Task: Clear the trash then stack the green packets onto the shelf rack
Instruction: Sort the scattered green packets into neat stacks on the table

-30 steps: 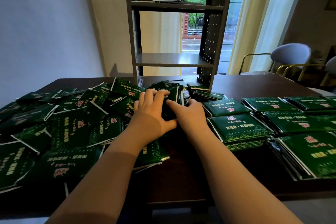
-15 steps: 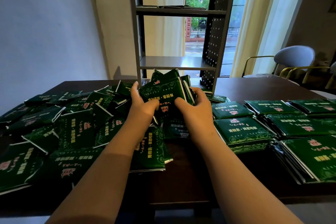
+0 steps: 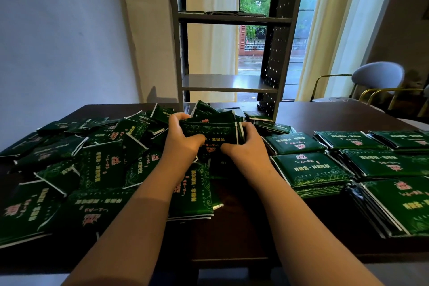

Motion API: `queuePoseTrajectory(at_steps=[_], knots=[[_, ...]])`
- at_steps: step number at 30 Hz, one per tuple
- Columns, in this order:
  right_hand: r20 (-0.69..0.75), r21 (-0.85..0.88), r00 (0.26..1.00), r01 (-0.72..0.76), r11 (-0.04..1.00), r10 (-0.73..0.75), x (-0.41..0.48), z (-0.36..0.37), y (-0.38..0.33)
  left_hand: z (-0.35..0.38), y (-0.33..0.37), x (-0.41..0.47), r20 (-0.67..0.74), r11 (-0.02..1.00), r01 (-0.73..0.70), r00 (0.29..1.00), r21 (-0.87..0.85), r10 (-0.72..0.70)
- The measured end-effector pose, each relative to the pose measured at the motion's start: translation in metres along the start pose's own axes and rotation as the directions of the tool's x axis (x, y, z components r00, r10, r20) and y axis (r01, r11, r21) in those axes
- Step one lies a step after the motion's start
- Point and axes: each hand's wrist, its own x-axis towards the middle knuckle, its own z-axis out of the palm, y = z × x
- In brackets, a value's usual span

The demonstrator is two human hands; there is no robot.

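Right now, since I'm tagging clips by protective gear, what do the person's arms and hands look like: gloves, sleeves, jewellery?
The left hand and right hand are bare: no gloves, no visible rings. The left forearm and right forearm are uncovered down to the frame's bottom edge, with no sleeve, cuff, watch or bracelet in view. Anything worn higher up is out of frame.

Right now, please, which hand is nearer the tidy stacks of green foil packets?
Right. The right hand sits just left of the tidy stacks; the left hand is farther left.

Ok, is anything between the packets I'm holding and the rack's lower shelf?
Nothing visible. The held packets sit below and in front of the lower shelf, whose front is open; loose packets lie lower.
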Motion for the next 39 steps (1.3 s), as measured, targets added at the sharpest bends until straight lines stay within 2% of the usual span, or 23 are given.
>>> queuePoseTrajectory(at_steps=[4,6,10,14,17,20,22,27,32,36,39], knots=[[-0.113,-0.031,0.99,0.08,0.996,-0.083,0.003,0.002,0.003,0.0,0.002,-0.003,0.008,0.982,-0.187,0.982,-0.011,0.188],[-0.143,-0.043,0.984,0.104,0.994,-0.109,0.003,0.001,0.003,-0.001,0.002,-0.004,0.056,0.974,-0.224,0.973,-0.032,0.225],[-0.16,-0.152,0.981,0.088,0.984,-0.113,0.005,0.001,0.008,0.0,-0.007,-0.001,0.169,0.986,-0.146,0.977,0.08,0.131],[-0.114,-0.243,0.989,0.062,0.968,-0.092,0.003,0.004,0.009,0.001,-0.016,0.006,0.184,0.988,-0.064,0.982,0.139,0.037],[-0.106,-0.205,0.99,0.069,0.976,-0.092,0.003,0.004,0.008,0.001,-0.015,0.007,0.139,0.993,-0.045,0.99,0.112,0.029],[-0.153,0.034,0.986,0.073,0.997,-0.067,0.0,0.002,0.003,0.001,-0.012,0.005,0.07,0.997,-0.065,0.996,0.046,0.061],[-0.144,0.115,0.989,0.05,0.992,-0.033,0.0,0.001,0.002,0.001,-0.01,0.005,0.059,0.998,-0.056,0.997,0.016,0.055],[-0.051,0.055,0.994,-0.098,0.994,0.101,0.001,0.004,0.001,0.001,-0.01,0.007,0.148,0.985,0.026,0.988,0.17,-0.051],[-0.121,0.066,0.99,-0.065,0.996,0.072,0.0,0.0,-0.001,-0.001,-0.009,0.004,0.185,0.972,0.044,0.979,0.23,-0.088],[-0.057,0.027,0.987,-0.149,0.989,0.15,0.001,0.004,0.001,0.0,-0.012,0.005,0.219,0.963,0.064,0.968,0.262,-0.124],[-0.083,-0.019,0.991,-0.103,0.994,0.101,-0.001,0.004,-0.001,0.001,-0.012,0.004,0.243,0.969,-0.005,0.968,0.248,-0.058]])
